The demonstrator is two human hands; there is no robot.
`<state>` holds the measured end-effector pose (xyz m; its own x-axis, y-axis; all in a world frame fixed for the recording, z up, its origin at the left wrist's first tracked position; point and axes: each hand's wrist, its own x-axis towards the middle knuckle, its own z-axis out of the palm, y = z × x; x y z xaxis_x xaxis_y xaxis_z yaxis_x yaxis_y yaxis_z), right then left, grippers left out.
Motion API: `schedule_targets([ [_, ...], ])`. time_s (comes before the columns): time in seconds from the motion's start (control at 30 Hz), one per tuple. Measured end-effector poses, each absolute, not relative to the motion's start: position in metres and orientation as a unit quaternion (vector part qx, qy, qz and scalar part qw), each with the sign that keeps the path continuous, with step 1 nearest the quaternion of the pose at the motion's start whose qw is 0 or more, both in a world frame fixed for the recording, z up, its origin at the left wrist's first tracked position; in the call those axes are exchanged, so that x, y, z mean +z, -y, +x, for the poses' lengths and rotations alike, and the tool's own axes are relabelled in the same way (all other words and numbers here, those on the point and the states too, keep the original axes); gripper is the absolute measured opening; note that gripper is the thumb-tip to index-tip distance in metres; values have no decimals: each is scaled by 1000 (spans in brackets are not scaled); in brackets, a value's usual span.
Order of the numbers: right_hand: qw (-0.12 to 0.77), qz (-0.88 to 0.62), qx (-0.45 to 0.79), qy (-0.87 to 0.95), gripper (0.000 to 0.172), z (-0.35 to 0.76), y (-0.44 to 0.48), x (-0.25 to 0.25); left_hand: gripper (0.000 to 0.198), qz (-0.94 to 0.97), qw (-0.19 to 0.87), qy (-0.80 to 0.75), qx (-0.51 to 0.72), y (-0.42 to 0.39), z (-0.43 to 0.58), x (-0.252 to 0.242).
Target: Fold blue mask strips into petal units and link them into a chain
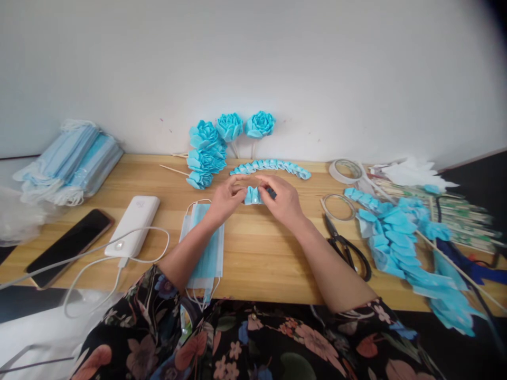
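Observation:
Between my two hands, over the middle of the table, is a small folded piece of blue mask fabric [252, 196]. My left hand [228, 196] pinches its left side, and my right hand [279, 196] pinches its right side. Just beyond my hands lies a curved strip of folded blue petals [273, 167]. A blue face mask [206, 248] lies partly under my left forearm. Finished-looking blue fabric roses [204, 153] rest at the back left, and another rose on a stick [260, 124] leans against the wall.
Black scissors [344, 244] lie right of my right forearm, near rolls of tape [345, 171]. Strips of folded blue fabric [396, 243] pile up at the right and hang over the edge. A white power bank [134, 224], a phone [71, 245] and stacked masks [75, 158] occupy the left.

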<state>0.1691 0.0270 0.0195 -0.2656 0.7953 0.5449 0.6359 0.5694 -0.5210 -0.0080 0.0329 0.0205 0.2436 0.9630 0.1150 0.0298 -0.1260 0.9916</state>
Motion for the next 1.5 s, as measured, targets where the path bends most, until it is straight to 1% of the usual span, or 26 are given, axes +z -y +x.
schedule_targets([
  [0.2, 404, -444, 107, 792, 33, 170, -28, 19, 35, 618, 467, -458, 436, -34, -9, 23],
  [0.6, 372, -416, 77, 826, 34, 168, -26, 18, 37, 667, 387, -460, 439, -33, -9, 24],
  [0.7, 371, -419, 76, 825, 35, 169, -26, 18, 35, 663, 397, -454, 444, -32, -9, 23],
  [0.83, 377, -426, 72, 819, 35, 171, -26, 17, 31, 646, 441, -433, 447, -32, -7, 21],
  [1.03, 393, -426, 75, 812, 35, 169, -27, 15, 43, 627, 487, -414, 445, -34, -3, 18],
  [1.13, 398, -437, 116, 798, 35, 169, -26, 17, 46, 631, 483, -413, 445, -35, -3, 16],
  [1.27, 398, -455, 260, 753, 35, 173, -25, 23, 49, 648, 463, -414, 441, -36, -5, 16],
  [1.33, 396, -458, 299, 737, 35, 175, -26, 25, 51, 655, 453, -419, 436, -35, -6, 18],
  [1.43, 383, -459, 295, 745, 33, 175, -28, 25, 52, 662, 438, -430, 431, -33, -5, 21],
  [1.5, 375, -457, 275, 759, 35, 172, -28, 23, 51, 671, 420, -434, 430, -31, -4, 21],
])
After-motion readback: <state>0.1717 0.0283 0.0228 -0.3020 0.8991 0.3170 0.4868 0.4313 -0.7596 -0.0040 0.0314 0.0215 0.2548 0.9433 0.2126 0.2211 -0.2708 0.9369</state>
